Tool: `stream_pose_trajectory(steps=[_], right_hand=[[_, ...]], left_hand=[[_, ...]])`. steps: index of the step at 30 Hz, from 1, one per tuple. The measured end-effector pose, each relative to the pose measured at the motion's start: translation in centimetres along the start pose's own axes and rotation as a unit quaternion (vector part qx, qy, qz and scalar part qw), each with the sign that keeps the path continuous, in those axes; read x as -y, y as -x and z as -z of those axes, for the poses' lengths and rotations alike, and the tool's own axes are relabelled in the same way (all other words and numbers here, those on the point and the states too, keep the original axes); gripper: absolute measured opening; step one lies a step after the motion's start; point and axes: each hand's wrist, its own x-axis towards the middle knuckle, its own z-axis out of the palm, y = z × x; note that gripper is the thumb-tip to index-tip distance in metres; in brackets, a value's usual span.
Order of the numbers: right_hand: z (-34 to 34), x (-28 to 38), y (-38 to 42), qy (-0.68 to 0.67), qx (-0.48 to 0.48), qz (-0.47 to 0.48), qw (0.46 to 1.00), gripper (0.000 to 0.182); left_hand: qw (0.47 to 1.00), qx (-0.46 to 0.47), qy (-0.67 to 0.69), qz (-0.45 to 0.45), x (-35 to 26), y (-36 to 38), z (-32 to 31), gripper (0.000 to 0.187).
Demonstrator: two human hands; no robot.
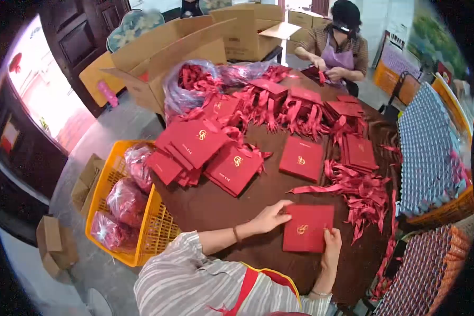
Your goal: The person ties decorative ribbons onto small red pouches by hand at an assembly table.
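Observation:
A flat red square packet with a gold emblem is held over the near side of the brown table. My left hand grips its upper left edge, thumb on the front. At its right edge my right hand is closed on it, the thumb lying over the face. Whether it is a folded bag or a thin box cannot be made out. Just beyond lies a similar red packet stack. A heap of red ribbons spreads to the right of my hands, and another packet stack lies to the left.
Several ribboned packets line the table's far side, beside a plastic bag. A yellow basket with wrapped red bundles stands at left. Cardboard boxes stand behind. Across the table a person handles red ribbon. Patterned stacks fill the right.

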Motion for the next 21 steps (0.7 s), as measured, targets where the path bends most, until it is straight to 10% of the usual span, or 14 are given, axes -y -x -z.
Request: stream_pose_trajectory(steps=[2, 7, 10, 14, 21], right_hand=[[-0.3, -0.9, -0.3, 0.007, -0.014, 0.034, 0.999, 0.015], [-2.1, 3.6, -0.3, -0.004, -0.066, 0.061, 0.996, 0.017], [-1.6, 3.8, 0.9, -0.053, -0.067, 0.053, 0.995, 0.019], [-0.4, 0.8, 1.9, -0.140, -0.089, 0.036, 0.986, 0.018], [-1.7, -1.6, 2.1, -0.195, -0.131, 0.053, 0.971, 0.020]], left_hand=[[0.997, -0.016, -0.013, 0.068, -0.6, -0.8, -0.1, 0.048], [0.946, -0.125, -0.197, -0.225, -3.4, -2.1, -1.1, 0.043], [0.903, -0.163, -0.324, -0.231, -4.6, -2.2, -1.7, 0.043], [0.988, -0.113, 0.106, -0.003, -4.5, -2.4, -2.3, 0.026], [0.995, -0.046, 0.084, -0.026, -2.3, -1.5, -2.8, 0.028]])
